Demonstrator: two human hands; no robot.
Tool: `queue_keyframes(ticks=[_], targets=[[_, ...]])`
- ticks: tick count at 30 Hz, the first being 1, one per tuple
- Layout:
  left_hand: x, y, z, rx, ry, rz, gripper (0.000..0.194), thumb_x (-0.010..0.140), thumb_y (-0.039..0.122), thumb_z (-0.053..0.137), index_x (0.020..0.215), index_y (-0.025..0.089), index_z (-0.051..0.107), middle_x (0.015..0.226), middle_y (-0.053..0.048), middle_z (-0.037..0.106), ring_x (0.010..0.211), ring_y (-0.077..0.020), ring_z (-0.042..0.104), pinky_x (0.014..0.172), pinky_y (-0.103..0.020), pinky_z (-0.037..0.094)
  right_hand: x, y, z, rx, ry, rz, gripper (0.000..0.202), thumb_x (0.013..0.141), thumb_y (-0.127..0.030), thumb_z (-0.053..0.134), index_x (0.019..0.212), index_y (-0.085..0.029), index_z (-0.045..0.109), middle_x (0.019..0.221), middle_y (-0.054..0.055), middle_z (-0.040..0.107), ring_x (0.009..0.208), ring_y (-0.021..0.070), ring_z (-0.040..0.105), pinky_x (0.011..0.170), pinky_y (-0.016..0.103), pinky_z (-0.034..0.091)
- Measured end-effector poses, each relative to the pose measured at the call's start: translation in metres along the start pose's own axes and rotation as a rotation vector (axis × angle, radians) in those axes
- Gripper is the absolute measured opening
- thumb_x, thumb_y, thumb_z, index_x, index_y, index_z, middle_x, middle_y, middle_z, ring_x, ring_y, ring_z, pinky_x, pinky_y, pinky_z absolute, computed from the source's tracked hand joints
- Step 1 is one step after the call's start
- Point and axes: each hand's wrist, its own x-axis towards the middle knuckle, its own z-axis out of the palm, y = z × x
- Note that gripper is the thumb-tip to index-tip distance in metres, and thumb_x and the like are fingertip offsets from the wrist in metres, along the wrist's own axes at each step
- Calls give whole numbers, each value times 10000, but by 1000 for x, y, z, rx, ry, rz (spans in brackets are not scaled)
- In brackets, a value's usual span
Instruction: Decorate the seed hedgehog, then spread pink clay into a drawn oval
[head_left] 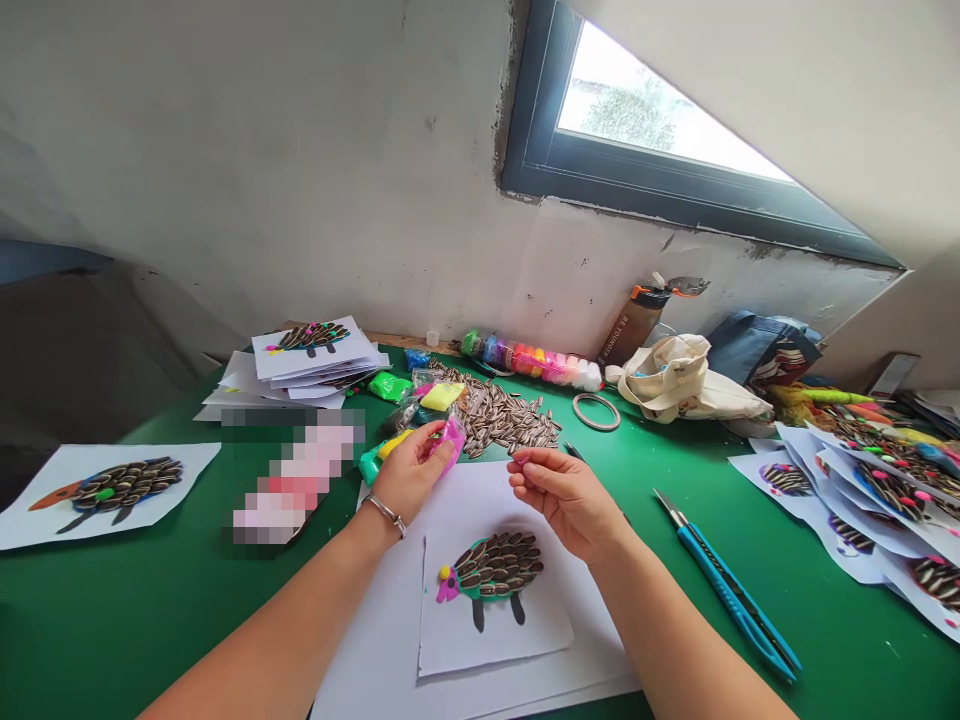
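Observation:
My left hand point(411, 472), with a bracelet at the wrist, is closed on a bag of magenta clay point(451, 440). To its right my right hand point(562, 495) pinches a tiny pink-purple bit point(523, 461) between thumb and finger. Below both hands lies a white card point(495, 640) on larger white sheets. The card carries a hedgehog point(499, 567) of striped sunflower seeds on teal clay, with a magenta face, a yellow ball on it and two dark legs. A heap of sunflower seeds point(506, 415) lies beyond my hands.
Bags of coloured clay point(390, 386) sit beside the seeds. Finished cards are stacked at the back left point(315, 360) and at the right point(847, 500). Blue-handled scissors point(739, 600) lie on the green table point(187, 620). A bottle point(634, 325) and cloth bag point(671, 375) stand behind.

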Motion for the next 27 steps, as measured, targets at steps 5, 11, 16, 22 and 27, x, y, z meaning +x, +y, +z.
queue_keyframes(ticks=[5, 11, 16, 22, 27], targets=[[-1, 2, 1, 152, -4, 37, 538, 753, 451, 611, 1189, 139, 566, 1150, -102, 650, 1027, -232, 607, 873, -321, 490, 0, 1, 1, 1, 17, -5, 260, 663, -300, 788, 830, -127, 691, 812, 51, 676, 734, 125, 644, 744, 256, 533], [-1, 2, 0, 238, -10, 87, 491, 779, 454, 573, 1166, 152, 588, 1122, -87, 665, 997, -234, 618, 850, -328, 502, 1, 0, 1, -3, 23, 7, 265, 730, -375, 731, 757, -118, 673, 720, 41, 650, 651, 102, 623, 625, 203, 537], [0, -1, -1, 315, -11, 95, 471, 815, 419, 539, 1191, 137, 571, 1125, -94, 659, 986, -216, 618, 854, -313, 494, 1, 1, 0, -2, 46, 5, 222, 675, -267, 786, 794, -125, 663, 767, 49, 674, 674, 105, 633, 646, 204, 537], [-2, -1, 1, 384, 1, 115, 455, 821, 390, 534, 1200, 141, 571, 1143, -93, 653, 1001, -217, 615, 853, -303, 493, -2, 0, 2, 3, 43, -25, 253, 651, -235, 801, 829, -151, 642, 769, 40, 683, 668, 106, 635, 654, 213, 536], [-1, -3, 2, 450, -6, 130, 451, 818, 377, 525, 1200, 145, 579, 1090, -87, 677, 950, -215, 638, 826, -302, 506, -1, 0, 5, -24, 113, -36, 259, 676, -311, 783, 817, -140, 650, 729, 44, 676, 597, 93, 616, 552, 185, 522]])
